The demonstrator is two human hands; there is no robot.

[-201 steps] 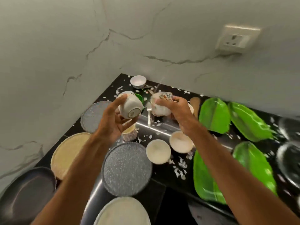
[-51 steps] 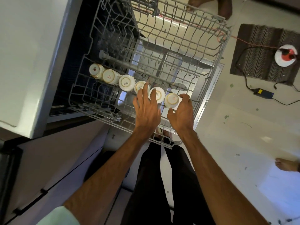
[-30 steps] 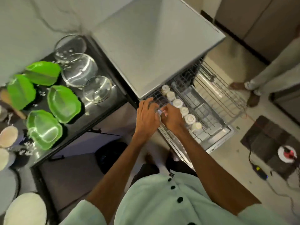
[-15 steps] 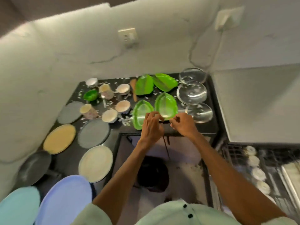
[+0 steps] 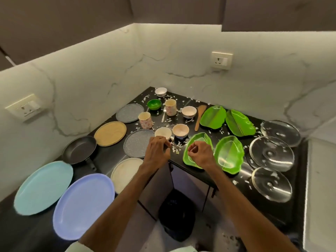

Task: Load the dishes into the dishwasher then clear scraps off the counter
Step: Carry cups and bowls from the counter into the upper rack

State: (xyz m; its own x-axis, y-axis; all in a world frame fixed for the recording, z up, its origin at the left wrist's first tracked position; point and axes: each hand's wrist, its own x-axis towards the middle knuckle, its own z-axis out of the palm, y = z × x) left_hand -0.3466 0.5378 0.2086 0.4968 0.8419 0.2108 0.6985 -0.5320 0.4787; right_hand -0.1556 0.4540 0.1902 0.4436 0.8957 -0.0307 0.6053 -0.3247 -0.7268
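Note:
My left hand (image 5: 157, 151) hovers with curled fingers and nothing in it, just in front of a cream bowl (image 5: 163, 132) on the black counter (image 5: 241, 172). My right hand (image 5: 199, 154) is also curled and holds nothing, above a green leaf-shaped plate (image 5: 190, 142). A pinkish bowl (image 5: 180, 130) stands beside the cream one. Further back are two patterned cups (image 5: 145, 120) (image 5: 170, 107), a white bowl (image 5: 189, 111), a small green bowl (image 5: 154, 104) and a small white bowl (image 5: 161, 91). White scraps (image 5: 176, 149) litter the counter.
Round plates in grey (image 5: 138, 145), tan (image 5: 110, 133), cream (image 5: 125, 174), blue (image 5: 83, 205) and teal (image 5: 43, 187) lie left, with a black pan (image 5: 79, 150). Three glass lids (image 5: 271, 154) and other green plates (image 5: 229, 154) lie right. A wooden spatula (image 5: 199, 116) and a spoon (image 5: 163, 115) lie mid-counter. A black bin (image 5: 177, 213) stands below.
I have turned from the dishwasher rack, where both hands set cups down, back to the counter. Both hands have moved left and forward toward the bowls, holding nothing.

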